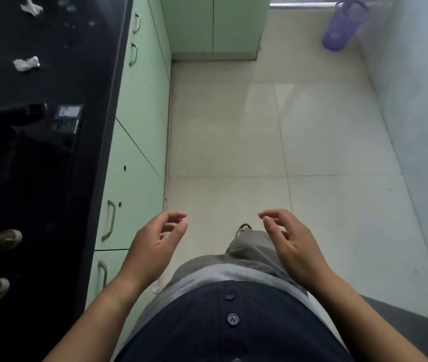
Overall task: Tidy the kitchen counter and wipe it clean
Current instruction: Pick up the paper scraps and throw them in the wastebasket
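Both hands empty, left hand (155, 239) and right hand (290, 237) w/ fingers loosely curled, over the floor. Worktop (38, 163) untouched, paper scraps (26, 64) lying there. Prob. pre-start; next: turn left, gather scraps.

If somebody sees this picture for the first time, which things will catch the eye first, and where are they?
First come the two bare hands, the left hand and the right hand, both empty with curled fingers, held over the pale floor in front of the body. Next is the black counter along the left edge, with crumpled white paper scraps lying at its far end. A purple basket stands on the floor in the far right corner.
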`<action>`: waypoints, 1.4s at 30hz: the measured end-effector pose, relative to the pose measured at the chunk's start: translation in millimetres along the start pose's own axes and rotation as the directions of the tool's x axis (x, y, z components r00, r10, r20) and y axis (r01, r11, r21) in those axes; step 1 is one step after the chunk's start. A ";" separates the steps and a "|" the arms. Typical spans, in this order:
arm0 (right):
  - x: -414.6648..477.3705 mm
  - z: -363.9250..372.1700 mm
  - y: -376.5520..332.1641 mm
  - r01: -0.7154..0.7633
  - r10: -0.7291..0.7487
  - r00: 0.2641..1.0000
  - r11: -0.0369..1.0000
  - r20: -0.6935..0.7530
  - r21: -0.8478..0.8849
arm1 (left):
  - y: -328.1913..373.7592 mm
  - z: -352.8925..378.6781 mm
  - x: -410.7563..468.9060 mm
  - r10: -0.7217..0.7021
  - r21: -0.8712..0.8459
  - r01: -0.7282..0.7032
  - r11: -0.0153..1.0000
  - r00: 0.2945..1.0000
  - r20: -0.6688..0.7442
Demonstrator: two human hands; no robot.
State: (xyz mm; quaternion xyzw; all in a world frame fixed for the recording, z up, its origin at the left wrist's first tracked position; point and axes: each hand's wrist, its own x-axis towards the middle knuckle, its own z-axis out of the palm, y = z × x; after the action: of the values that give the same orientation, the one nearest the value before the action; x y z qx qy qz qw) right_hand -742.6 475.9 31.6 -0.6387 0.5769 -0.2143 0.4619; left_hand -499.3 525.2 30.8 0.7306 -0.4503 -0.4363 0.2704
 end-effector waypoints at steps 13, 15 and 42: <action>306.9 -42.9 -72.9 0.096 -0.089 0.989 0.994 0.115 -0.060 | 91.9 -66.5 252.6 -0.082 -0.118 0.066 0.991 0.988 -0.133; 355.9 -52.6 -93.0 0.142 -0.132 0.982 0.987 0.136 -0.069 | 116.5 -79.5 293.2 -0.066 -0.127 0.044 0.991 0.984 -0.166; 872.4 62.5 -340.0 0.450 -0.368 0.816 0.888 0.446 -0.091 | 185.8 -328.6 718.2 -0.180 -0.254 0.079 0.964 0.895 -0.408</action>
State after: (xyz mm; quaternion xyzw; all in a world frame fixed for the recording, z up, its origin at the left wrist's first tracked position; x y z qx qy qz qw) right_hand -297.2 -349.6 60.1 -0.8202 0.3313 -0.1108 0.4531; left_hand -134.6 -199.3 49.6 0.8004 -0.2762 -0.3320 0.4157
